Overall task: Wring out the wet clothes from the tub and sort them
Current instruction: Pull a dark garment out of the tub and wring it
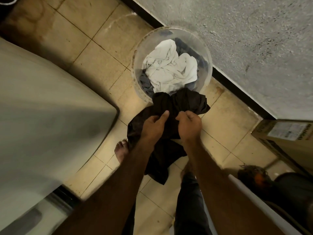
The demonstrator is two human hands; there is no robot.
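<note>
Near the centre of the frame both hands grip one dark garment (186, 100); the left hand (155, 126) has its fingers curled into the cloth with the thumb laid along it, and the right hand (189, 123) is clenched on a bunched fold just beside it. The garment's upper part is gathered at the near edge of the clear tub (140, 43), which stands on the tiled floor (105, 28) against the wall in the upper middle, while its loose end hangs down between the forearms. By the look of it the task is in its early or middle part; this one piece is out and being bunched for wringing, not yet twisted tight, and no sorted pile shows anywhere. Left to do, I judge: wring this one, set it down, then go through what lies in the tub. Counted: one tub; one dark garment in hand; one white cloth (169, 65) on top; bluish-grey clothes (145, 82) beneath, number not tellable; one cardboard box (286, 136) at the right edge.
</note>
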